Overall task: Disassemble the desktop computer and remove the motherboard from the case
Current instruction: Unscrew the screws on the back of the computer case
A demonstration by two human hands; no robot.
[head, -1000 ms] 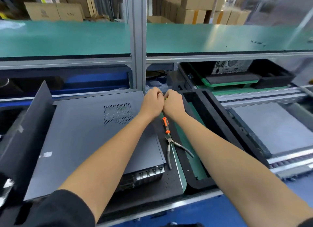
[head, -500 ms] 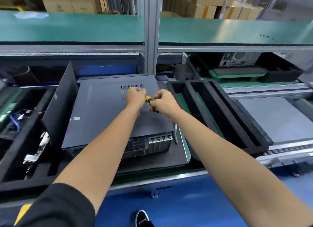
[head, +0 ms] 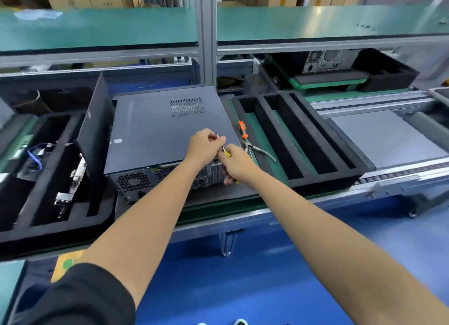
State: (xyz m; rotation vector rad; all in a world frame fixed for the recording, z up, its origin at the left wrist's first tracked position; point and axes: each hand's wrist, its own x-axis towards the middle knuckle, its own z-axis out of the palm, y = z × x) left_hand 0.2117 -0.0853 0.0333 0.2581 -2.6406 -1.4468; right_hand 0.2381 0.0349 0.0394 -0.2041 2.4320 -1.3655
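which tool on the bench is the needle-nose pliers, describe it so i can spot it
Start at the dark desktop case lying flat mid-bench. Just off its right edge, on the green mat before the black foam tray, lie the needle-nose pliers. Their handles are splayed bare metal, unlike the orange-handled screwdriver touching their jaws.

Bright, even overhead light — soft blur, wide-angle bending at edges.
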